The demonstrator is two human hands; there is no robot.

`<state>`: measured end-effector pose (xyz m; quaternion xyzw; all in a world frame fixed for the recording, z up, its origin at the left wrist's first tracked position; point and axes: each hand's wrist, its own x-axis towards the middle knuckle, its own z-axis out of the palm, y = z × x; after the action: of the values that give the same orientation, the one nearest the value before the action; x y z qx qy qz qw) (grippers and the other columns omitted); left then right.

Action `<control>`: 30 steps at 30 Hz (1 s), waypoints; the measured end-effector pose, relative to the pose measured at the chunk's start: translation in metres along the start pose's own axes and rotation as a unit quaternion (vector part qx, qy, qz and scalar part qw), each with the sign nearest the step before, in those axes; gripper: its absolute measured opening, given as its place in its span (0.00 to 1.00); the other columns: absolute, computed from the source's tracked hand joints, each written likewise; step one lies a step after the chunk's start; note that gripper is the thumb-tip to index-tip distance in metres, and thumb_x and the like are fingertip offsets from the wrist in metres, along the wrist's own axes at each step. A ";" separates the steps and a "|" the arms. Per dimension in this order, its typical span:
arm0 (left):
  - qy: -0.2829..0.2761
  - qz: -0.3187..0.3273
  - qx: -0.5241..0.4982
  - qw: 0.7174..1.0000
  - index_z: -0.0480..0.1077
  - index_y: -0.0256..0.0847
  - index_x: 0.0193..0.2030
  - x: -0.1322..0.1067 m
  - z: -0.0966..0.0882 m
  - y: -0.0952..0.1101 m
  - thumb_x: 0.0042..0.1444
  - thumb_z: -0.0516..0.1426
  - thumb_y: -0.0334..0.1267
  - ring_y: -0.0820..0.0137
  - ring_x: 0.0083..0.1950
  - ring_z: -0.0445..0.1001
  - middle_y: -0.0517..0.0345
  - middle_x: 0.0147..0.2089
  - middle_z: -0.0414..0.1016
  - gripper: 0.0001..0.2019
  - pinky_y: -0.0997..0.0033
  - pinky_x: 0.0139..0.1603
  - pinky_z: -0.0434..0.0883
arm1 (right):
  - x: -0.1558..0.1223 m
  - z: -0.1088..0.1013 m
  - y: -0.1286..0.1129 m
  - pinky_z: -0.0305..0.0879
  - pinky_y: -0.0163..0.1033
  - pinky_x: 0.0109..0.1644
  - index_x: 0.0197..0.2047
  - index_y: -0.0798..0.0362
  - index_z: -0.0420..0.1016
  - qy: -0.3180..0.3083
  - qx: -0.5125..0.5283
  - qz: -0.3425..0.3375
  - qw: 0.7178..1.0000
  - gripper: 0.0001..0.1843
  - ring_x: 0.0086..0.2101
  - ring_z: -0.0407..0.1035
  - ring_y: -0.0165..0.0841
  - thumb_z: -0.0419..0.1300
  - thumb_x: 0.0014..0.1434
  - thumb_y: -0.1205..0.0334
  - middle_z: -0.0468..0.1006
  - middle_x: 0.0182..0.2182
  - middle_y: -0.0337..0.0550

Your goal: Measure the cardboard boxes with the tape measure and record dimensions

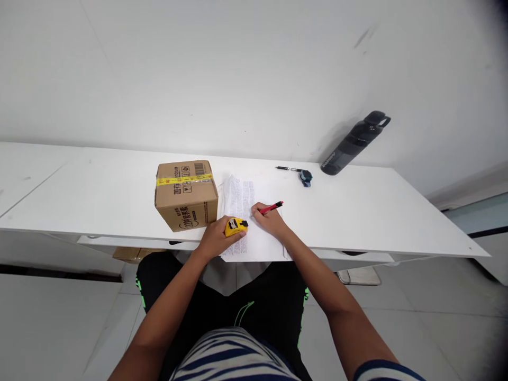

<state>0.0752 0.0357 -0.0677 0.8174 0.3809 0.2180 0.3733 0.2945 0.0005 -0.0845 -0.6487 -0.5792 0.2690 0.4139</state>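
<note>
My left hand [217, 237] is closed around a yellow tape measure [235, 226] that rests on a sheet of paper [254, 241] covered in handwriting. My right hand [270, 218] grips a red pen [271, 207] with its tip down on the same sheet. Just left of my left hand stands a small cardboard box [186, 194] sealed with yellow tape.
The white table [357, 211] runs along a white wall. At the back lie a black pen [288, 169] and a small blue-grey object [305, 177]. A dark water bottle [355, 142] stands at the back right. Another cardboard box [130, 254] sits under the table.
</note>
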 end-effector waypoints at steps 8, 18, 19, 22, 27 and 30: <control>-0.012 0.014 -0.028 0.999 0.70 0.46 0.52 0.002 0.001 -0.002 0.53 0.60 0.55 0.62 0.46 0.77 0.58 0.48 0.79 0.23 0.65 0.45 0.71 | -0.001 -0.002 0.002 0.59 0.38 0.34 0.28 0.50 0.66 -0.019 0.018 0.010 1.000 0.06 0.28 0.62 0.32 0.51 0.54 0.61 0.68 0.25 0.36; 0.003 0.001 -0.026 1.000 0.70 0.46 0.51 0.005 0.005 -0.002 0.53 0.61 0.56 0.63 0.46 0.77 0.58 0.47 0.79 0.23 0.65 0.45 0.71 | 0.002 -0.004 0.004 0.60 0.39 0.37 0.29 0.50 0.67 -0.023 0.000 -0.009 1.000 0.07 0.30 0.65 0.33 0.51 0.55 0.61 0.71 0.27 0.38; 0.001 0.000 -0.030 1.000 0.70 0.46 0.51 0.005 0.005 -0.002 0.53 0.61 0.55 0.63 0.45 0.77 0.58 0.47 0.79 0.23 0.65 0.45 0.71 | 0.002 -0.004 0.004 0.60 0.39 0.36 0.29 0.50 0.67 -0.030 0.005 -0.008 0.999 0.07 0.30 0.65 0.33 0.51 0.56 0.60 0.71 0.27 0.38; -0.001 -0.008 -0.032 0.999 0.69 0.46 0.49 0.005 0.005 -0.002 0.51 0.62 0.55 0.64 0.43 0.77 0.59 0.45 0.79 0.23 0.66 0.43 0.71 | 0.002 -0.005 0.004 0.60 0.39 0.36 0.30 0.50 0.67 -0.023 0.009 -0.003 1.000 0.06 0.30 0.65 0.33 0.51 0.56 0.60 0.70 0.26 0.38; 0.016 -0.028 -0.034 0.999 0.65 0.45 0.46 0.006 0.007 -0.004 0.47 0.65 0.55 0.64 0.41 0.76 0.59 0.42 0.77 0.25 0.66 0.40 0.71 | 0.001 -0.004 0.003 0.60 0.39 0.36 0.28 0.50 0.67 -0.016 0.010 -0.006 1.000 0.07 0.30 0.65 0.34 0.52 0.55 0.60 0.71 0.26 0.38; 0.029 -0.025 -0.058 0.998 0.62 0.44 0.46 0.005 0.008 -0.006 0.46 0.66 0.54 0.63 0.43 0.76 0.56 0.44 0.76 0.27 0.65 0.42 0.71 | 0.000 -0.003 0.003 0.59 0.39 0.36 0.28 0.50 0.67 0.014 0.005 0.007 1.000 0.07 0.30 0.65 0.34 0.52 0.56 0.60 0.71 0.26 0.38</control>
<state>0.0805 0.0388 -0.0770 0.7778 0.3985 0.2539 0.4144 0.2985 0.0002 -0.0860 -0.6547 -0.5674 0.2654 0.4230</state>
